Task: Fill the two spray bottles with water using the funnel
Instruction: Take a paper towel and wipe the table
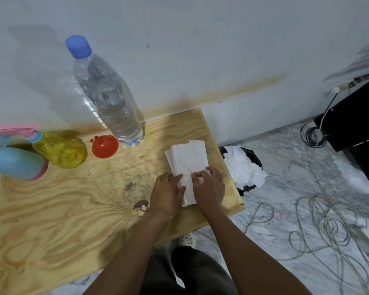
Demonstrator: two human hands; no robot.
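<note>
A clear water bottle (113, 99) with a blue cap stands upright at the far edge of the plywood desk (51, 220), close to the wall, and it is mostly full. Just in front of the bottle and slightly to its left, the red funnel (104, 146) sits on the desk with its wide mouth down. Further left of the bottle stands the yellow spray bottle (60, 151) with a pink and blue trigger head. Beyond it, still further from the bottle, is the blue spray bottle (13, 161), partly cut off by the frame edge. To the right of the bottle and nearer the person, a stack of white tissues (189, 160) lies flat on the desk. The left hand (166, 192) rests on the stack's left edge with its fingers fairly straight. The right hand (210, 188) has its fingers curled and pinches the top tissue. Right of the bottle, past the desk edge, a black-lined bin (254, 158) holds crumpled white paper.
</note>
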